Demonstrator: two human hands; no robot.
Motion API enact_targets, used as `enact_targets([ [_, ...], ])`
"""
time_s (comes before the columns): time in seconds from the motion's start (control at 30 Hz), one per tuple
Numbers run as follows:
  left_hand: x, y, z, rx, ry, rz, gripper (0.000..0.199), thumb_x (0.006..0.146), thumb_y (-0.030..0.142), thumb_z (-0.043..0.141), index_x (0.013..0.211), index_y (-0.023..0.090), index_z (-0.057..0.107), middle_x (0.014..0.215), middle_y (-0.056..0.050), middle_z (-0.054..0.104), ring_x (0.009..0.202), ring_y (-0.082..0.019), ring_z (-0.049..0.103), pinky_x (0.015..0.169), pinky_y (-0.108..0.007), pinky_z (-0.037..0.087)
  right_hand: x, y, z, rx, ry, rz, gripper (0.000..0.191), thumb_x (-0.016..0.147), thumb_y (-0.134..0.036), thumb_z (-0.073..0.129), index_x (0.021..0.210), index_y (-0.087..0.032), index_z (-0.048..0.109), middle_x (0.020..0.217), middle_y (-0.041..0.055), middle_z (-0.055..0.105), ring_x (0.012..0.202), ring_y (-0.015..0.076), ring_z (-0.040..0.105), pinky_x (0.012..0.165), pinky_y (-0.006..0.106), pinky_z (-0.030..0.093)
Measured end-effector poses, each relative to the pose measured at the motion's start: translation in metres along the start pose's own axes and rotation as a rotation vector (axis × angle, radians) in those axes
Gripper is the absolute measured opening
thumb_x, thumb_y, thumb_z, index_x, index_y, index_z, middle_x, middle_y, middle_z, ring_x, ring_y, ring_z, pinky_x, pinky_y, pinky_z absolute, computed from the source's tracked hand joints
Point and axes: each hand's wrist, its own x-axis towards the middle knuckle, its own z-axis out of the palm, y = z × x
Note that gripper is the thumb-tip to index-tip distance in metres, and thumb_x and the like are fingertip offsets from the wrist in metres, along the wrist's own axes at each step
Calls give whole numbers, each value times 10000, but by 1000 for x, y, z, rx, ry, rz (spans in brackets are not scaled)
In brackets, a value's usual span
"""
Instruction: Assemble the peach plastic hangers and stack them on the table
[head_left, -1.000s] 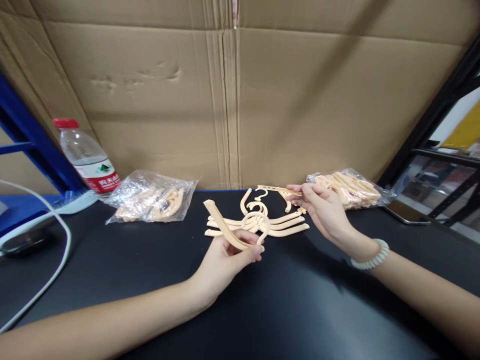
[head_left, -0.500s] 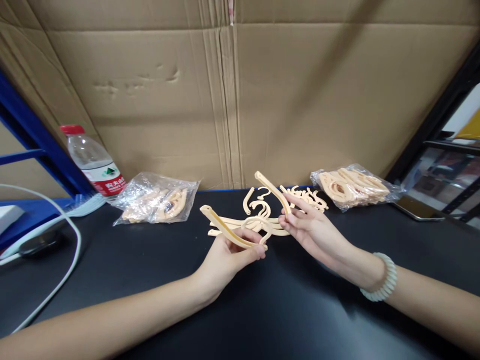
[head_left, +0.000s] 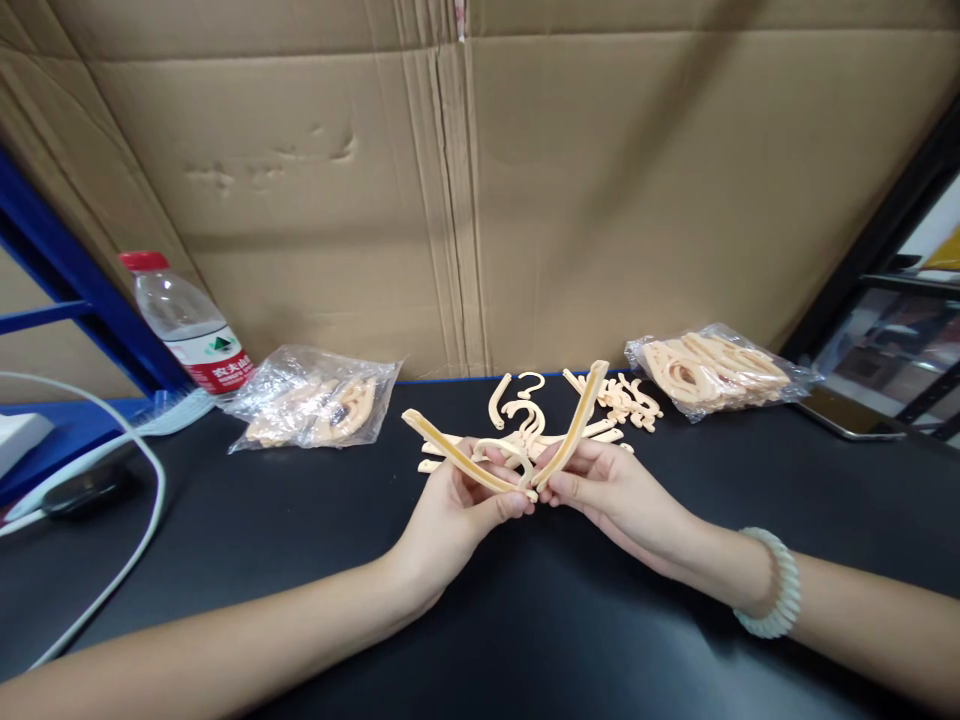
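Hanger arms (head_left: 457,461), likely light, stiff, smooth plastic best held near their inner ends, are above the desk (head_left: 525,640), 1 pinched with a hook (head_left: 527,464) by the left hand (head_left: 454,515), 1 pinched by the right hand (head_left: 622,497).

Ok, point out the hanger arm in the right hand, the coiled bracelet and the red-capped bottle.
Hanger arm (head_left: 578,421): head view, middle of its grooved length.
Coiled bracelet (head_left: 787,588): head view, outer coils.
Red-capped bottle (head_left: 196,347): head view, white band of its label.
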Motion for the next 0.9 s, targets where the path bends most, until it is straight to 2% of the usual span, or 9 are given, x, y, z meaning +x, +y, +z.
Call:
enact_targets([
  [0.3,1,-1,1,-13,34,21,381,685,58,751,841,185,427,675,34,672,647,-107,641,688,-236,520,0,4,-3,-41,-66,-38,199,731,-277,779,862,-162,682,742,2,664,680,120,623,687,267,498],
  [0.6,-2,3,5,-34,-26,5,311,682,44,733,779,180,471,682,12,707,660,-156,693,734,-310,546,0,1,1,-149,-112,-31,129,755,-243,751,818,-148,690,737,14,689,667,123,643,694,274,533],
  [0.9,-4,-1,5,-31,27,17,277,638,62,753,735,167,516,645,39,686,611,-138,671,648,-268,541,-4,1,6,-244,-97,-119,98,756,-223,732,815,-155,693,712,20,704,632,134,657,641,265,551],
])
